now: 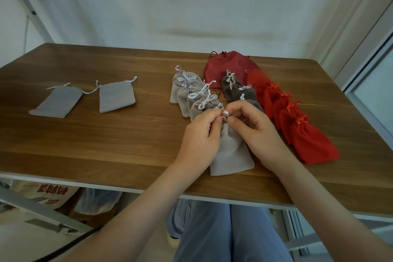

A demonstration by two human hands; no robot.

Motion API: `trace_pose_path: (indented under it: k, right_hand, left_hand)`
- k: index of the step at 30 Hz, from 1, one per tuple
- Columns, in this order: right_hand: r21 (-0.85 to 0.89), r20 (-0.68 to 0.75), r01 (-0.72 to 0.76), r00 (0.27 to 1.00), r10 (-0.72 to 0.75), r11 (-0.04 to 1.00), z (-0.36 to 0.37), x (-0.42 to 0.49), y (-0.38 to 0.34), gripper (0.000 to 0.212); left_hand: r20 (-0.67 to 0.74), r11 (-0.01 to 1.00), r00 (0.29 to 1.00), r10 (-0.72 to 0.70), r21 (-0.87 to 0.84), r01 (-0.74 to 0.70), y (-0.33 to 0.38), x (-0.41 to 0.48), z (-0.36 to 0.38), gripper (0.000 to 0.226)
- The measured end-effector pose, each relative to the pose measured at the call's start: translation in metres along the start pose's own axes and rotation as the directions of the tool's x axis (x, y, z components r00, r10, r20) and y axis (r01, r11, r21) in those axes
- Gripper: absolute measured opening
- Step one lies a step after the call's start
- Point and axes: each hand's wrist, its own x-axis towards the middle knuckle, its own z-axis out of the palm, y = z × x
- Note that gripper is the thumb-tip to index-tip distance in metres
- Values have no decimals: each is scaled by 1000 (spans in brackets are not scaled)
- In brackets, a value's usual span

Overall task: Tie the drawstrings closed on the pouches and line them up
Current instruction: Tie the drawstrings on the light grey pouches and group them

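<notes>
A light grey pouch [230,153] lies on the wooden table [106,138] near the front edge, its neck gathered. My left hand [200,136] and my right hand [257,132] meet at that neck and pinch its white drawstring [225,113] between fingertips. Behind them runs a row of tied light grey pouches [187,89], a short row of tied dark grey pouches [232,88], and a row of tied red pouches [297,125]. Two flat grey pouches [56,101] [117,97] with loose strings lie at the left.
A large dark red pouch [227,66] sits at the back behind the rows. A white wall stands beyond the table's far edge. A metal frame post [32,10] rises at the left. Bags sit under the table by my knees.
</notes>
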Motion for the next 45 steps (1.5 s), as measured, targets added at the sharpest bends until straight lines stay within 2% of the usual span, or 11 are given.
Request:
trace_pose_path:
  k: [5,12,19,27,32,37,45]
  right_hand:
    - [-3,-86,-3,996,3,1000,1,2,2,28]
    - [-52,-145,16,989,-23,999,3,0,1,33]
    - [-109,-151,-22,989,5,994,4,0,0,27]
    - [158,-97,-113,987,130,981,3,2,-3,15]
    - [249,-81,-167,978,192,954,2,2,-2,12]
    - [184,-82,-138,985,155,973,2,2,-3,13]
    - [177,-73,-135,986,150,975,0,1,-4,13]
  left_hand:
    - [92,999,995,45,10,-46,0,-1,0,29]
    - [89,994,992,91,52,-96,-3,0,1,37]
    - [-89,986,986,138,107,-128,-1,-2,5,28]
    - [-154,987,978,141,104,-125,1,-3,4,18]
    - [-162,984,975,154,113,-137,2,-2,4,18]
    - [-164,973,964,210,129,-190,0,-2,5,24]
    - [-127,980,972,196,43,-192,1,-2,3,28]
